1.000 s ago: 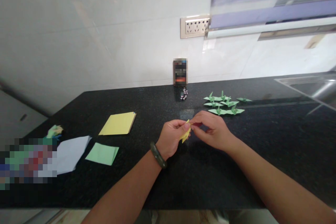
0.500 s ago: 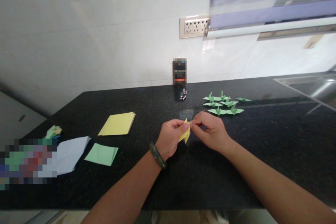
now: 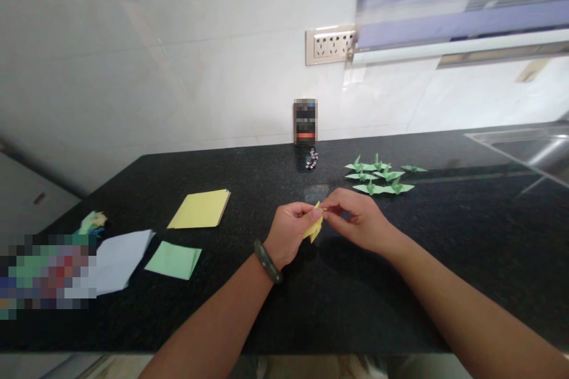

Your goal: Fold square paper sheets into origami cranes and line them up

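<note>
A small folded yellow paper (image 3: 315, 227) is held just above the black counter (image 3: 400, 284) between both hands. My left hand (image 3: 291, 234), with a dark bangle on its wrist, is closed on the paper's left side. My right hand (image 3: 358, 219) pinches a thin point of the same paper at its top with thumb and forefinger. Several green paper cranes (image 3: 380, 176) lie in a cluster beyond my right hand.
A yellow paper stack (image 3: 200, 209), a green sheet (image 3: 174, 260) and a white sheet (image 3: 118, 260) lie to the left. A small crumpled paper piece (image 3: 92, 222) sits at the far left. A dark box (image 3: 305, 122) and a bead string (image 3: 312, 159) stand by the wall. A steel sink (image 3: 528, 151) is at the right.
My right fingers shifted slightly left and pinched tighter on the paper's top point. The yellow paper has narrowed a little. Nothing else moved.
</note>
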Demonstrator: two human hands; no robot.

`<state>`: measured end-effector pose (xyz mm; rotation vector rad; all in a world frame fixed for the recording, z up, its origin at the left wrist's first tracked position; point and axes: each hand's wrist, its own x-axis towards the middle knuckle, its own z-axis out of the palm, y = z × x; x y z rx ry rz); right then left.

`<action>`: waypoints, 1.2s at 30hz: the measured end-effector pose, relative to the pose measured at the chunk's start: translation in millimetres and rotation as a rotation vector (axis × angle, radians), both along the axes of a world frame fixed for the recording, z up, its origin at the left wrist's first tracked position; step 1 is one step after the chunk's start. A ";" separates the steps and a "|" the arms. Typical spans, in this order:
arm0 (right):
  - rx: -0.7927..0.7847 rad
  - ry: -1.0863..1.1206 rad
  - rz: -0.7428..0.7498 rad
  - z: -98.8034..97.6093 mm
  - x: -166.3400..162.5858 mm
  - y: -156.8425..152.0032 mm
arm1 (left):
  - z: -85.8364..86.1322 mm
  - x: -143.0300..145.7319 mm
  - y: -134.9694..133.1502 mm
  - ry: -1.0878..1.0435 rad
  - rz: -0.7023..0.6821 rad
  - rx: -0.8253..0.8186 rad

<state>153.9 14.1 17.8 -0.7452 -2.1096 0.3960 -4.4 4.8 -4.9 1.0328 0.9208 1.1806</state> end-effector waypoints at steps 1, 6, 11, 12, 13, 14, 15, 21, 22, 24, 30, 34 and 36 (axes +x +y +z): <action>-0.005 -0.006 -0.003 -0.1 0.4 0.3 | -0.4 -0.1 0.2 0.005 0.001 -0.004; 0.032 -0.018 -0.020 -1.2 1.1 -0.2 | -0.3 -0.6 0.1 -0.015 -0.006 -0.022; 0.042 0.000 -0.072 -2.2 -2.0 -3.7 | 2.2 -1.1 -0.9 -0.066 -0.037 -0.021; 0.042 0.003 -0.078 -2.0 -2.7 -4.3 | 2.8 -0.8 -1.2 -0.070 -0.038 -0.024; 0.044 0.004 -0.081 -1.7 -3.2 -4.8 | 3.4 -0.5 -1.5 -0.075 -0.036 -0.026; 0.051 0.004 -0.085 -1.3 -3.7 -5.1 | 4.0 0.0 -1.9 -0.078 -0.033 -0.028; 0.064 0.007 -0.090 -0.8 -4.1 -5.3 | 4.4 0.5 -2.2 -0.083 -0.030 -0.030; 0.175 0.026 -0.090 0.4 -4.9 -4.6 | 5.2 2.2 -3.6 -0.128 -0.032 -0.048; 0.182 0.019 -0.078 0.1 -4.7 -4.4 | 5.3 2.2 -3.6 -0.134 -0.030 -0.051; 0.188 -0.001 -0.054 -0.7 -4.2 -4.1 | 5.8 1.9 -3.3 -0.143 -0.027 -0.058; 0.167 -0.034 -0.019 -0.3 -4.7 -5.0 | 8.2 0.9 -2.3 -0.156 -0.022 -0.070; 0.126 0.032 -0.095 1.1 -6.0 -7.0 | 8.8 0.7 -2.4 -0.164 -0.019 -0.069; 0.119 0.052 -0.137 1.1 -5.9 -7.7 | 8.7 0.7 -2.4 -0.164 -0.016 -0.067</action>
